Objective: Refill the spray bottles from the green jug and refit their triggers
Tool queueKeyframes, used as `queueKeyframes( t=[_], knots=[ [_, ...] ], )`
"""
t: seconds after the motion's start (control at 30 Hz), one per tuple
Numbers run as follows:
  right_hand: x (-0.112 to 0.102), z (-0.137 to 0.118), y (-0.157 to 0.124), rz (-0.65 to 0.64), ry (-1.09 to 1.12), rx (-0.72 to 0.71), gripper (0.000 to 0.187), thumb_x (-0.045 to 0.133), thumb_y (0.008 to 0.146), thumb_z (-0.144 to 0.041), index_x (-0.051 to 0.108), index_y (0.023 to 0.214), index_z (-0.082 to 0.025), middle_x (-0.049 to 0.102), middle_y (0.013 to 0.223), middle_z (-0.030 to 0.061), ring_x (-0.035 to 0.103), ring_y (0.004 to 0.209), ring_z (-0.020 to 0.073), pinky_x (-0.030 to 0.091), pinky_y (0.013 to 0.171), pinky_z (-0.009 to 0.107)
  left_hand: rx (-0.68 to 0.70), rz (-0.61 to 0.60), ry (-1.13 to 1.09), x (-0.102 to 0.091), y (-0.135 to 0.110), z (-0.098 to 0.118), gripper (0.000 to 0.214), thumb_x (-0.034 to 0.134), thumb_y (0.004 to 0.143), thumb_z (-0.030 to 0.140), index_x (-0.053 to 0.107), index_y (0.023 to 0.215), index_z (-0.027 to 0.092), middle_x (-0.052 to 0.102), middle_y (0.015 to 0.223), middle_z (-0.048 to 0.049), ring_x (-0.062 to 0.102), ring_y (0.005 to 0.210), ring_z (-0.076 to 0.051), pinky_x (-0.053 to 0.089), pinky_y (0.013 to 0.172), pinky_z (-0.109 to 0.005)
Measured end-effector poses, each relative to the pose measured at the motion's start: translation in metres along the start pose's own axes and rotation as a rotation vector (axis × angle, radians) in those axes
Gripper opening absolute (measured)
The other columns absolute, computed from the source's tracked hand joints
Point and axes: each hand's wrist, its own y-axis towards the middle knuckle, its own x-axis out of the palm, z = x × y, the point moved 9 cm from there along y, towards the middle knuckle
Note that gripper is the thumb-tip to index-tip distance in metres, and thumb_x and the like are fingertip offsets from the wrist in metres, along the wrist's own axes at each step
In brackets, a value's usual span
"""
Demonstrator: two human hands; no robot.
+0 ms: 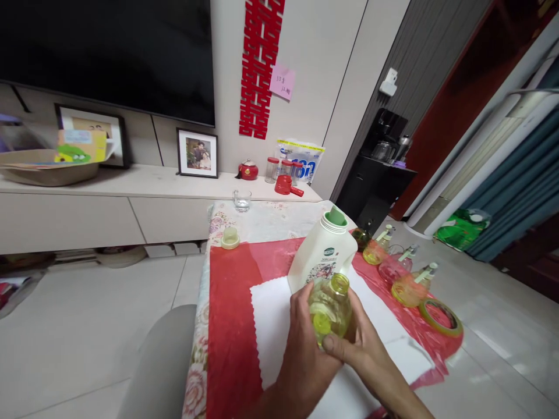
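Note:
Both my hands wrap a small clear yellow-green bottle [331, 304] with an open neck, held over a white cloth [273, 317] on the table. My left hand [301, 343] grips it from the left, fingers closed round its side. My right hand [362, 343] grips it from the right, its thumb by a yellow cap [322, 323] at the bottle's near end. Just behind stands a large white detergent bottle [322, 258] with a green spout.
A red sheet [231, 302] covers the floral-clothed table. Several small spray bottles [408, 285] and a tape roll [441, 317] lie along its right edge. A yellow lid [229, 237] and a glass [241, 201] sit at the far end. A grey chair back [161, 361] is at left.

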Motion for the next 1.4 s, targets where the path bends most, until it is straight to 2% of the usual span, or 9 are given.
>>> queueKeyframes(
  t=[0.1, 0.2, 0.4, 0.5, 0.57, 0.7, 0.87, 1.27, 1.4],
  knots=[
    [-0.012, -0.008, 0.008, 0.045, 0.022, -0.042, 0.092, 0.086, 0.068, -0.036, 0.041, 0.148, -0.031, 0.052, 0.147, 0.0098, 0.053, 0.133, 0.0292, 0.048, 0.108, 0.044, 0.061, -0.01, 0.041, 0.009, 0.0, 0.007, 0.094, 0.069, 0.069, 0.013, 0.024, 0.151, 0.023, 0.043, 0.152, -0.0162, 0.043, 0.141, -0.036, 0.043, 0.116, -0.054],
    [-0.039, -0.022, 0.015, 0.122, -0.055, -0.055, 0.087, 0.086, 0.068, -0.036, 0.045, 0.144, -0.028, 0.057, 0.142, 0.0114, 0.057, 0.128, 0.0293, 0.051, 0.104, 0.043, 0.144, -0.025, 0.123, 0.015, -0.003, 0.001, 0.094, 0.064, 0.07, 0.01, 0.023, 0.154, 0.022, 0.037, 0.157, -0.0148, 0.034, 0.148, -0.036, 0.036, 0.121, -0.057],
    [-0.102, -0.078, 0.042, 0.359, -0.429, -0.159, 0.097, 0.089, 0.06, -0.037, 0.044, 0.146, -0.027, 0.057, 0.141, 0.0129, 0.061, 0.122, 0.0321, 0.051, 0.102, 0.049, 0.226, -0.065, 0.296, 0.017, -0.014, -0.036, 0.07, 0.048, 0.08, 0.004, 0.038, 0.147, 0.02, 0.048, 0.145, -0.016, 0.047, 0.138, -0.031, 0.044, 0.115, -0.056],
    [-0.121, -0.1, 0.063, 0.416, -0.637, -0.189, 0.095, 0.088, 0.06, -0.044, 0.047, 0.144, -0.028, 0.061, 0.135, 0.0114, 0.064, 0.115, 0.0327, 0.052, 0.099, 0.052, 0.279, -0.09, 0.357, 0.016, -0.017, -0.041, 0.066, 0.045, 0.081, 0.002, 0.043, 0.144, 0.021, 0.052, 0.141, -0.0154, 0.051, 0.134, -0.031, 0.046, 0.112, -0.056],
    [-0.127, -0.112, 0.075, 0.441, -0.795, -0.225, 0.092, 0.086, 0.06, -0.047, 0.049, 0.143, -0.029, 0.06, 0.136, 0.0101, 0.061, 0.118, 0.0336, 0.049, 0.101, 0.054, 0.303, -0.088, 0.37, 0.014, -0.017, -0.041, 0.066, 0.045, 0.08, 0.002, 0.044, 0.143, 0.022, 0.054, 0.138, -0.0148, 0.053, 0.13, -0.031, 0.048, 0.11, -0.055],
    [-0.127, -0.126, 0.091, 0.435, -1.041, -0.295, 0.087, 0.081, 0.064, -0.049, 0.05, 0.142, -0.026, 0.055, 0.142, 0.0107, 0.055, 0.126, 0.0354, 0.044, 0.106, 0.056, 0.338, -0.084, 0.373, 0.013, -0.017, -0.039, 0.065, 0.045, 0.08, 0.001, 0.046, 0.141, 0.024, 0.057, 0.135, -0.0129, 0.056, 0.124, -0.03, 0.05, 0.106, -0.052],
    [-0.117, -0.137, 0.1, 0.365, -1.197, -0.356, 0.087, 0.077, 0.066, -0.049, 0.049, 0.144, -0.022, 0.055, 0.139, 0.0132, 0.053, 0.125, 0.036, 0.043, 0.105, 0.055, 0.338, -0.106, 0.382, 0.013, -0.017, -0.04, 0.064, 0.043, 0.08, -0.001, 0.047, 0.139, 0.024, 0.057, 0.131, -0.0124, 0.058, 0.121, -0.029, 0.052, 0.103, -0.051],
    [-0.099, -0.153, 0.105, 0.258, -1.411, -0.489, 0.077, 0.071, 0.072, -0.043, 0.048, 0.143, -0.021, 0.058, 0.132, 0.0139, 0.053, 0.12, 0.0353, 0.043, 0.1, 0.051, 0.294, -0.14, 0.398, 0.016, -0.016, -0.047, 0.068, 0.044, 0.076, -0.002, 0.048, 0.139, 0.024, 0.058, 0.132, -0.0115, 0.057, 0.121, -0.029, 0.05, 0.105, -0.05],
    [-0.091, -0.159, 0.107, 0.214, -1.473, -0.477, 0.074, 0.068, 0.074, -0.041, 0.049, 0.142, -0.02, 0.058, 0.128, 0.0139, 0.052, 0.116, 0.0345, 0.043, 0.099, 0.05, 0.298, -0.147, 0.417, 0.017, -0.017, -0.048, 0.067, 0.043, 0.076, -0.002, 0.048, 0.139, 0.022, 0.057, 0.133, -0.0121, 0.056, 0.122, -0.028, 0.05, 0.105, -0.05]
  ],
)
